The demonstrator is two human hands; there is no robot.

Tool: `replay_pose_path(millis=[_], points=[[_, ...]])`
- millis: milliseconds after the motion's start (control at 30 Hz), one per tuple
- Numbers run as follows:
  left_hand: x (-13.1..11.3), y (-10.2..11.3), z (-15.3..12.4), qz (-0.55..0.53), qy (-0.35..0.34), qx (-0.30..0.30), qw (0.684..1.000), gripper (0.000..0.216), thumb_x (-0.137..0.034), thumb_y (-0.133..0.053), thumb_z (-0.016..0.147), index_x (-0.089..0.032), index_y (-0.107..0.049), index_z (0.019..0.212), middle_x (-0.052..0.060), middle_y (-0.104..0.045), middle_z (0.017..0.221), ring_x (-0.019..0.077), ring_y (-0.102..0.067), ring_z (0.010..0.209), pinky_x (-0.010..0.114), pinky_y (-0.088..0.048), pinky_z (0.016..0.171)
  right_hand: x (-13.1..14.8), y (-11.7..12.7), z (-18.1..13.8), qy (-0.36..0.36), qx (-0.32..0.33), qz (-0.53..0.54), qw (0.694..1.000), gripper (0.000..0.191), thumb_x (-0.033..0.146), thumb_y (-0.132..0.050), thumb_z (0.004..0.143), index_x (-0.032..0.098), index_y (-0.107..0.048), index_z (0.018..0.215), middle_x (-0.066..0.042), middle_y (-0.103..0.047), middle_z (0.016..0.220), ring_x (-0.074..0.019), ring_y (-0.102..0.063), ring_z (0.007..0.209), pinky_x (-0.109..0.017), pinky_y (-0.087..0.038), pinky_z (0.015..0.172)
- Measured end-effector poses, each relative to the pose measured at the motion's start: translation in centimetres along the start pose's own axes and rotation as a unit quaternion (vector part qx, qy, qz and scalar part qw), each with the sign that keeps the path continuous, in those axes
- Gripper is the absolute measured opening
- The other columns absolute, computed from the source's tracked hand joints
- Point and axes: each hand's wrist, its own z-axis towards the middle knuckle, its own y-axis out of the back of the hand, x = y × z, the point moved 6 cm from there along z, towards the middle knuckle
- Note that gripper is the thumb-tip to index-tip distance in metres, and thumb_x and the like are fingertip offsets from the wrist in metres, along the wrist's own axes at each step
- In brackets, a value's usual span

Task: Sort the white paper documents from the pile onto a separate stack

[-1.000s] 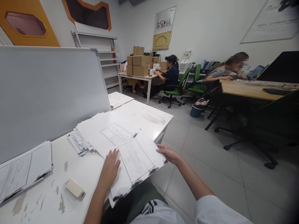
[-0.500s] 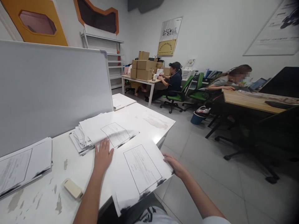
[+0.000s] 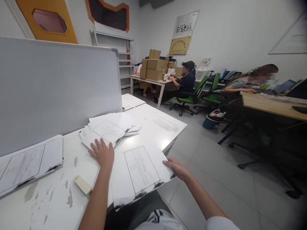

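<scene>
My left hand (image 3: 103,154) lies flat with fingers spread, its fingertips on the near edge of a loose pile of printed sheets (image 3: 109,129). The pile's top sheet is turned at an angle, and other sheets stick out beneath it. In front of me a printed paper sheet (image 3: 141,169) with a black-framed text block and dark smudges along its lower edge overhangs the desk. My right hand (image 3: 177,167) grips this sheet by its right edge, thumb on top and fingers hidden underneath. Whether more sheets lie under it I cannot tell.
Another paper stack (image 3: 31,163) lies at the left by a grey partition (image 3: 59,86). A beige stapler-like object (image 3: 82,185) rests on the stained white desk (image 3: 165,123). Two people sit at other tables beyond, near cardboard boxes (image 3: 154,74), green chairs (image 3: 189,95) and a blue bin (image 3: 211,121).
The pile's top sheet has shifted and turned under my left hand, whose fingers have spread wider. My right hand still holds its sheet. The view has swung slightly left.
</scene>
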Motion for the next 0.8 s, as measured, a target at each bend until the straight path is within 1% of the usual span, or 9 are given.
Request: replay_pose_path(millis=[133,233,333,433,533,600,667,733,800], points=[[-1.1,1.5,-1.1,-0.021,-0.054,0.000,0.998,0.056,-0.042,-0.035,0.093,-0.008,-0.048,0.136,0.022,-0.034,0.150,0.0404,-0.008,0.145,0.068,-0.011,0.110,0.7,-0.7,-0.2,-0.003,-0.018,-0.045,0.999,0.033,0.036,-0.078,0.062,0.016,-0.068,0.087,-0.005,-0.073,0.082,-0.0199,-0.066,0.068,-0.026,-0.048,0.060],[-1.7,1.5,-1.7,-0.026,-0.072,0.018,0.997,0.052,-0.038,-0.037,0.092,-0.006,-0.055,0.128,0.022,-0.042,0.145,0.0406,-0.012,0.144,0.064,-0.013,0.112,1.4,-2.0,-0.5,0.018,-0.016,-0.079,0.997,0.033,0.034,-0.075,0.064,0.017,-0.069,0.093,-0.004,-0.073,0.085,-0.0226,-0.066,0.073,-0.029,-0.050,0.063],[-1.9,1.2,-1.6,-0.058,-0.087,0.035,0.994,0.048,-0.037,-0.039,0.092,-0.006,-0.058,0.124,0.022,-0.045,0.142,0.0392,-0.020,0.142,0.060,-0.020,0.112,3.8,-3.8,-1.5,0.128,-0.024,-0.171,0.977,0.027,0.030,-0.071,0.070,0.021,-0.072,0.095,-0.003,-0.073,0.089,-0.0264,-0.066,0.084,-0.034,-0.050,0.075],[-1.7,1.7,-1.1,-0.126,-0.084,0.029,0.988,0.048,-0.038,-0.037,0.093,-0.009,-0.055,0.126,0.022,-0.050,0.136,0.0337,-0.035,0.135,0.052,-0.030,0.110,7.2,-4.7,-3.9,0.275,-0.084,-0.256,0.923,0.019,0.031,-0.068,0.076,0.026,-0.073,0.093,-0.002,-0.073,0.085,-0.0258,-0.065,0.082,-0.034,-0.048,0.078],[-1.0,3.2,-0.3,-0.238,-0.048,-0.004,0.970,0.054,-0.047,-0.039,0.092,-0.014,-0.043,0.136,0.018,-0.050,0.135,0.0291,-0.041,0.131,0.048,-0.031,0.109,10.3,-3.7,-6.3,0.382,-0.193,-0.220,0.876,0.016,0.035,-0.066,0.078,0.026,-0.073,0.090,-0.003,-0.071,0.081,-0.0242,-0.064,0.076,-0.033,-0.048,0.075],[-0.8,3.8,0.1,-0.339,-0.022,0.007,0.941,0.064,-0.055,-0.041,0.090,-0.018,-0.034,0.141,0.017,-0.049,0.136,0.0273,-0.043,0.130,0.046,-0.035,0.107,11.7,-2.8,-6.8,0.431,-0.250,-0.155,0.853,0.018,0.039,-0.068,0.077,0.024,-0.072,0.087,-0.004,-0.071,0.083,-0.0241,-0.063,0.079,-0.033,-0.048,0.075],[-1.2,3.7,0.3,-0.437,-0.018,0.050,0.898,0.069,-0.062,-0.040,0.088,-0.020,-0.030,0.143,0.016,-0.052,0.133,0.0255,-0.049,0.124,0.044,-0.040,0.103,12.3,-2.5,-5.8,0.445,-0.251,-0.101,0.853,0.023,0.044,-0.069,0.074,0.023,-0.071,0.084,-0.004,-0.070,0.086,-0.0245,-0.063,0.084,-0.034,-0.048,0.078],[-1.7,3.6,0.3,-0.502,-0.032,0.076,0.861,0.071,-0.066,-0.040,0.086,-0.021,-0.033,0.141,0.015,-0.055,0.130,0.0242,-0.053,0.120,0.041,-0.042,0.101,11.9,-2.7,-3.3,0.417,-0.216,-0.048,0.881,0.029,0.049,-0.070,0.071,0.022,-0.070,0.084,-0.005,-0.071,0.089,-0.0254,-0.062,0.090,-0.036,-0.048,0.082],[-1.6,3.6,0.3,-0.526,-0.039,0.062,0.847,0.070,-0.068,-0.043,0.084,-0.020,-0.039,0.136,0.014,-0.056,0.127,0.0236,-0.053,0.120,0.039,-0.041,0.102,10.6,-2.7,-0.8,0.370,-0.196,0.010,0.908,0.033,0.051,-0.069,0.071,0.022,-0.069,0.087,-0.005,-0.072,0.089,-0.0258,-0.062,0.093,-0.038,-0.048,0.084]])
